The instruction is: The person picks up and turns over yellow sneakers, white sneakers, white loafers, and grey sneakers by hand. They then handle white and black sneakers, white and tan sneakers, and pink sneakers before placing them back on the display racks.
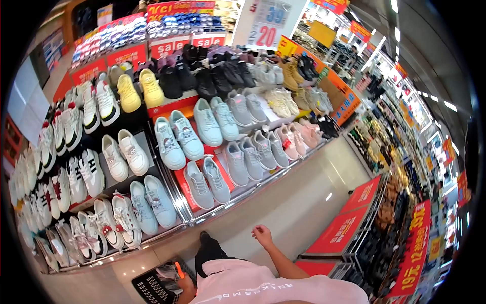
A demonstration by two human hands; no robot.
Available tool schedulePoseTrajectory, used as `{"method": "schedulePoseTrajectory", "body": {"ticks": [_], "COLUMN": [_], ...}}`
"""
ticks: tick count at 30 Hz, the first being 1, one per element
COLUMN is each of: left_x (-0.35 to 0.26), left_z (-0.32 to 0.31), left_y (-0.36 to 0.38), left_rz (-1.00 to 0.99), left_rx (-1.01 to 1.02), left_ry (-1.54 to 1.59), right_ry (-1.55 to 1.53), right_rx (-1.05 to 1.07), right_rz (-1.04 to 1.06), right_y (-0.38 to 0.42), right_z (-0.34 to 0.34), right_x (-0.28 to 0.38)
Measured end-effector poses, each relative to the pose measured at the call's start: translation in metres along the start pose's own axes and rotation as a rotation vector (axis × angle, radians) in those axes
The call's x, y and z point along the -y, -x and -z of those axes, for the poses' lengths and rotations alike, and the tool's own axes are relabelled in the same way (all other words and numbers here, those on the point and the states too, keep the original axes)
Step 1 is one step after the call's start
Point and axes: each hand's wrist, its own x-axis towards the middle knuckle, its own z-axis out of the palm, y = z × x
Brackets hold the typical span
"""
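Note:
Low at the left, my left hand (188,285) is closed around the orange handle (179,270) of a black shopping basket (147,290). Some items lie inside the basket, too small to make out. My right hand (261,235) hangs in front of me above the floor, fingers loosely curled, with nothing visible in it. The shoe display stands ahead of it, apart from the hand. Closest on that display is a pair of grey sneakers (207,185) on a red box. Left of them sit light blue sneakers (153,202).
A metal rail (253,188) edges the tiered shoe display. Yellow sneakers (129,93) and black shoes (220,81) fill upper rows. A price sign (268,23) stands behind. Red-panelled racks (344,230) flank the right side of the shiny aisle floor (298,195).

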Motion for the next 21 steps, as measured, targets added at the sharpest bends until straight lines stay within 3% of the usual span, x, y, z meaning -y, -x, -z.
{"method": "schedulePoseTrajectory", "body": {"ticks": [2,3,6,14,21], "left_x": [-0.057,-0.032,-0.051,-0.08,-0.108], "left_z": [0.013,-0.002,-0.012,-0.04,-0.061], "left_y": [0.036,0.026,0.033,0.058,0.09], "left_rz": [-0.061,-0.116,-0.091,-0.003,0.102], "left_rx": [0.064,0.013,0.043,0.014,-0.158], "left_ry": [-0.084,-0.269,-0.391,-0.37,-0.299], "right_ry": [0.091,0.13,0.14,-0.025,-0.046], "right_rx": [0.04,0.065,0.046,0.165,0.32], "right_rz": [0.095,0.146,0.231,0.455,0.74], "right_y": [-0.024,-0.038,-0.074,-0.171,-0.239], "right_z": [0.001,-0.002,-0.015,-0.098,-0.18], "right_x": [0.03,0.048,0.103,0.228,0.32]}}
